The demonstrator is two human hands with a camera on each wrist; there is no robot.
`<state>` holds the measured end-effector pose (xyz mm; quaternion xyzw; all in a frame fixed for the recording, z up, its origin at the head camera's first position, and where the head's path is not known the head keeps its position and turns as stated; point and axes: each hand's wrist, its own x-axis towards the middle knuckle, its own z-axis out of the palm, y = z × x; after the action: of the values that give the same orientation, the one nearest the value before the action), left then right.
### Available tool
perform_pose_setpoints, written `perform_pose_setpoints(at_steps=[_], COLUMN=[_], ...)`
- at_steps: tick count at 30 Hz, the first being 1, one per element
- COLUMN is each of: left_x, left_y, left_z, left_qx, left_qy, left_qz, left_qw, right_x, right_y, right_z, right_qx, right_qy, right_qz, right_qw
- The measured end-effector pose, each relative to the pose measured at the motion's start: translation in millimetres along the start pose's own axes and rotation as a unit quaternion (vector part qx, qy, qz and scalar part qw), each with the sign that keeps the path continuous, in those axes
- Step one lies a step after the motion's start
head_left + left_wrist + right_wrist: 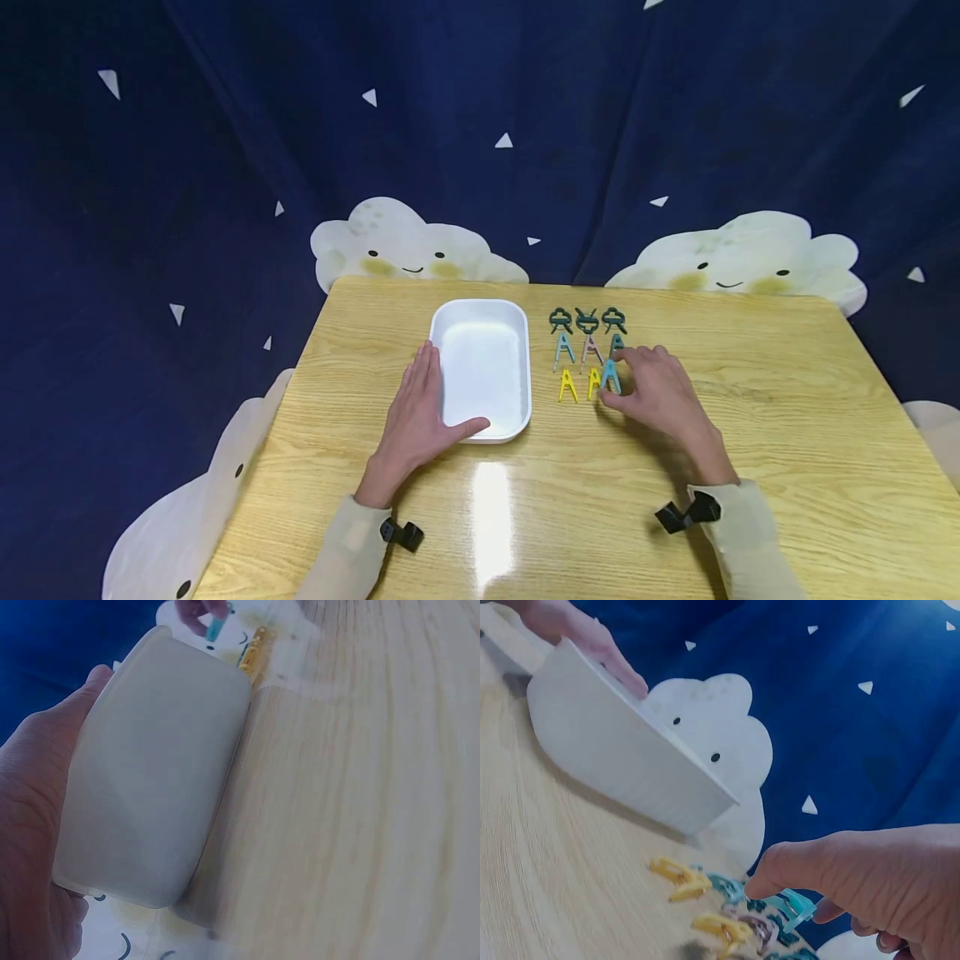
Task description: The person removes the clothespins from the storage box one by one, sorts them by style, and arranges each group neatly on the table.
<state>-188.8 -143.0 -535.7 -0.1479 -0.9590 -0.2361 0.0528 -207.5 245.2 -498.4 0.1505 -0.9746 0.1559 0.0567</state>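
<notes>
A white rectangular tray (483, 367) stands on the wooden table. My left hand (416, 408) rests against its near left corner, fingers straight along the left side and thumb over the near rim. To the right of the tray, my right hand (660, 392) pinches a bright blue clothespin (611, 377) between thumb and fingers. In the right wrist view this blue clothespin (795, 907) appears above the others. Close by lie two yellow clothespins (567, 386), a light blue clothespin (564, 350), a pink clothespin (591, 350) and a dark teal clothespin (617, 343), partly hidden by the hand.
Three dark green cloud-shaped clips (587, 322) lie in a row behind the clothespins. A navy curtain (480, 167) with white clouds and triangles hangs beyond the table (787, 400). Light glares off the tabletop in front of the tray.
</notes>
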Motion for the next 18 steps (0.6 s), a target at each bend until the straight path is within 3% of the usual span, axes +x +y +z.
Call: perform_pose_setpoints(at_steps=[18], left_x=[-0.2], left_y=[-1.9], left_z=[1.5], left_qx=[0.009], left_qy=[0.009], left_qz=[0.012], left_qw=[0.9999], right_x=[-4.0], right_y=[32.4], right_z=[15.1], right_qx=[-0.006], right_qy=[-0.030], right_qz=[0.018], right_qw=[0.9994])
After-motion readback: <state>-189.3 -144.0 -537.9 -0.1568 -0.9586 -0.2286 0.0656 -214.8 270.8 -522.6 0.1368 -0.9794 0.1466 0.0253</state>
